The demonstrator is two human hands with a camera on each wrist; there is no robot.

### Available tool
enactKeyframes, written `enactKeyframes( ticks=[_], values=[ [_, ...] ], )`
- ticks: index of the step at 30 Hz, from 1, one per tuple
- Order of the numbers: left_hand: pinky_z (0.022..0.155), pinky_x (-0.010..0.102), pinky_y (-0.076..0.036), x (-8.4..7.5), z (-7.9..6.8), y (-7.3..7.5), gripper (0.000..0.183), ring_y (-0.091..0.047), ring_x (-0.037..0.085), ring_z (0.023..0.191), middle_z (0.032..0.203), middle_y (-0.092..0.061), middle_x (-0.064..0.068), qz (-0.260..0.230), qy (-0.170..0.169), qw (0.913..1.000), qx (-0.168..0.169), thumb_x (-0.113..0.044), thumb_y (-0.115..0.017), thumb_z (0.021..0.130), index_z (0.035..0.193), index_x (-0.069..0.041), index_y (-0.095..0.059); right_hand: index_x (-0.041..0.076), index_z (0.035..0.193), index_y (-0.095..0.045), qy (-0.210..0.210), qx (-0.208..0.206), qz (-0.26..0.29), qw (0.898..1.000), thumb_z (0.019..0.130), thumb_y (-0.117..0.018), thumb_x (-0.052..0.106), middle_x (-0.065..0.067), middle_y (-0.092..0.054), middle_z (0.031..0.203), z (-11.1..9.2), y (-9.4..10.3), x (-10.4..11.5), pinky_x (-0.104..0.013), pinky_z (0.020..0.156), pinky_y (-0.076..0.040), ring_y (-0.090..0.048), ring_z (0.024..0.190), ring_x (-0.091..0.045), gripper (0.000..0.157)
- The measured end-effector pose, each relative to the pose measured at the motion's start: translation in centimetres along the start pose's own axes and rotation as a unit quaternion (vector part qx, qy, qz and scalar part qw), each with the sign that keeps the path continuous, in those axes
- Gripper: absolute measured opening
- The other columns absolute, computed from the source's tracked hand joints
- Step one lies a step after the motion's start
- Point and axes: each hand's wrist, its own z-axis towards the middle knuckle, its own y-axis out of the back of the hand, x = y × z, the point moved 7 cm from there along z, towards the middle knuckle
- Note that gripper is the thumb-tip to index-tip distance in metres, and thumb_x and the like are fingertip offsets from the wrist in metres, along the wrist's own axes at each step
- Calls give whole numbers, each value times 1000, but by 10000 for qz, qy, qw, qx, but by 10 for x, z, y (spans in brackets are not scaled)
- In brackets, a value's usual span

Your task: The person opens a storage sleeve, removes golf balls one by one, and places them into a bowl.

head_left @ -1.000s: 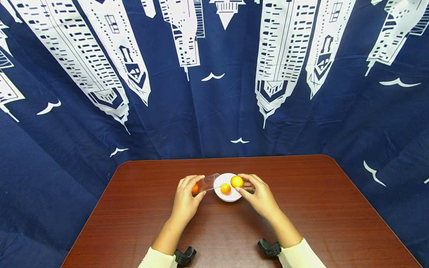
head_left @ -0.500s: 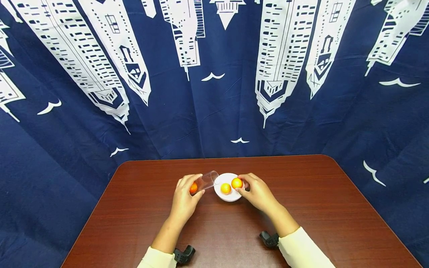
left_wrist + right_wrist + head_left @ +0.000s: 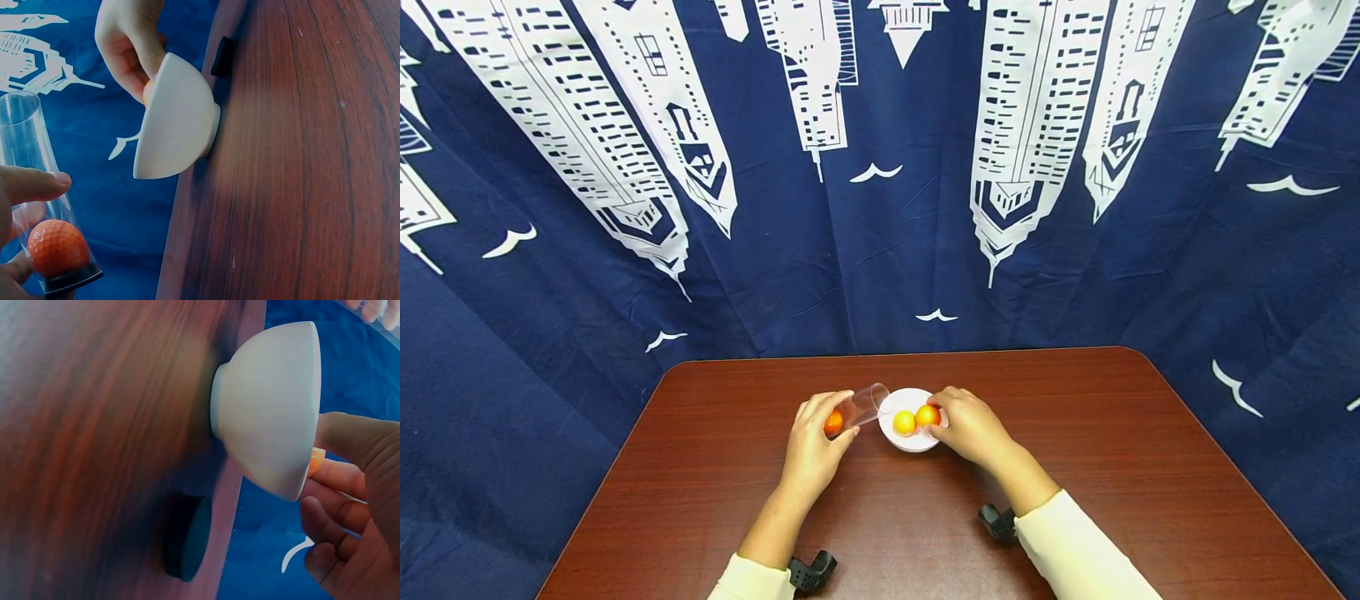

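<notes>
My left hand (image 3: 811, 446) grips a clear tube (image 3: 867, 403) that lies tilted in the head view, its open mouth toward the bowl. An orange golf ball (image 3: 58, 248) sits at the tube's bottom, right above its black end cap (image 3: 74, 279). The white bowl (image 3: 910, 397) stands on the table, with one orange ball (image 3: 904, 423) inside. Between thumb and fingers, my right hand (image 3: 976, 427) pinches another orange ball (image 3: 928, 416) at the bowl's right side, close beside the first. In the right wrist view the bowl's wall (image 3: 275, 406) hides most of that ball.
A round black lid (image 3: 189, 537) lies on the table close to the bowl; the right hand covers it in the head view. Behind the brown wooden table (image 3: 700, 467) hangs a blue cloth (image 3: 880, 250) with white buildings printed on it.
My right hand has lowered its ball into the bowl, down beside the other ball. The tube in my left hand has turned slightly, its mouth now showing as a ring.
</notes>
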Motion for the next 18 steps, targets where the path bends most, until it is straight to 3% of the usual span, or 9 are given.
enactKeyframes(
  ticks=[18],
  values=[
    [99,45,-52,0,1,0,56,-60,25,113,121,-68,2,-73,17,10000,40,-6,-89,74,124,-20,-71,6,93,-77,292,612,-936,9933,71,-88,19,-6,-68,82,13,-5,16,-43,78,-51,-58,76,-27,28]
  ],
)
